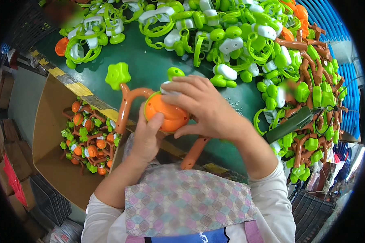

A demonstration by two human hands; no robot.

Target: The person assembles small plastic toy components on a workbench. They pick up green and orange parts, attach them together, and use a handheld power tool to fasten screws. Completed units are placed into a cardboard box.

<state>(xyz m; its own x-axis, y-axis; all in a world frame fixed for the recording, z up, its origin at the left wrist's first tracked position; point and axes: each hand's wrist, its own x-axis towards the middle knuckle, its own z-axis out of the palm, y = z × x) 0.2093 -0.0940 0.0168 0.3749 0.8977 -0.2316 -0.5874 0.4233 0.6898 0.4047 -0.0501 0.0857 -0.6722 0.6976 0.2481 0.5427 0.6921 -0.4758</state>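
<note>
Both hands hold a plastic toy part with an orange, ribbed dome [166,111] at its middle, close above the table's near edge. My left hand [146,139] grips the dome's left side, thumb on its front. My right hand [205,107] is wrapped over the top and right side, its fingers on a small white piece. A brown branch [125,101] with a green flower-shaped end [118,75] extends from the left of the dome. Another brown branch [194,153] points down below my right hand. A green piece [175,73] sticks up behind my fingers.
Green and white plastic parts [231,44] are heaped across the green table [138,54]. Brown branch parts [312,81] pile up at right, beside a dark green power screwdriver [290,125]. Tiny screws [234,106] lie scattered. A cardboard box [48,133] at left contains similar toys [91,150].
</note>
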